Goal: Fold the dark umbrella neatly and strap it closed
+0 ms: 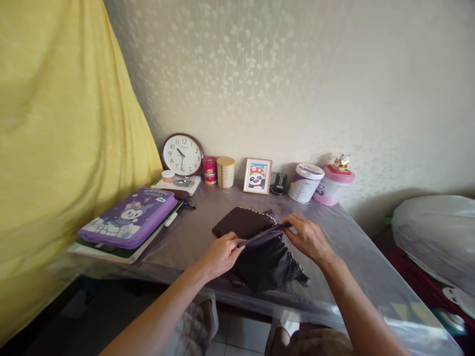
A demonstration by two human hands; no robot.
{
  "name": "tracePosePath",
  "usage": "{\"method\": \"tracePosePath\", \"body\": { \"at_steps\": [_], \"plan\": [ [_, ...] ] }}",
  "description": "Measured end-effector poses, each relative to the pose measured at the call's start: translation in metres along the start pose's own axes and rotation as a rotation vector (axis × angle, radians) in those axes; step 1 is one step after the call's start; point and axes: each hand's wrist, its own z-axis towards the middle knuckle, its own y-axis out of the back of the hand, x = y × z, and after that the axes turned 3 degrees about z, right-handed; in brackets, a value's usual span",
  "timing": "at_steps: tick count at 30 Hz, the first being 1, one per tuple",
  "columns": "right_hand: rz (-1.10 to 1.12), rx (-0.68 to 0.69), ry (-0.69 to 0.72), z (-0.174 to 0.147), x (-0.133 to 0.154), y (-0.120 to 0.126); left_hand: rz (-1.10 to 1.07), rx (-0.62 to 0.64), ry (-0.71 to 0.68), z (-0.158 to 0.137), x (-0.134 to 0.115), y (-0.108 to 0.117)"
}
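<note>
A dark, thin fabric item (265, 269) with a light-and-dark patterned edging hangs from both my hands at the front of the table. I cannot tell if it is a bag or another folded cloth piece. My left hand (224, 254) pinches its near-left upper edge, and the thumb lies along the fabric. At its upper right corner my right hand (306, 237) grips the edge between thumb and fingers. Behind the raised edge, a flat dark part (239, 222) with similar edging lies on the table; whether the two are joined is hidden.
A plastic sheet covers the table (356, 257). On the left, a purple case (129, 217) rests on books. Along the wall stand a clock (182, 154), a red can (210, 170), a yellow can (225, 173), a picture frame (257, 176) and tubs (305, 184). A yellow curtain (67, 123) hangs left.
</note>
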Motion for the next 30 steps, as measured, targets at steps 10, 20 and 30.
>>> {"method": "tracePosePath", "body": {
  "at_steps": [10, 20, 30],
  "plan": [
    [0.357, -0.089, -0.263, 0.008, 0.000, -0.011, 0.025, -0.071, -0.016, 0.001, -0.003, 0.000],
    [0.503, -0.260, -0.269, 0.031, 0.013, -0.037, 0.253, -0.037, 0.232, 0.003, 0.007, 0.002],
    [0.588, -0.192, -0.186, 0.054, 0.016, -0.081, 0.282, -0.036, 0.428, 0.011, 0.023, -0.004]
  ]
}}
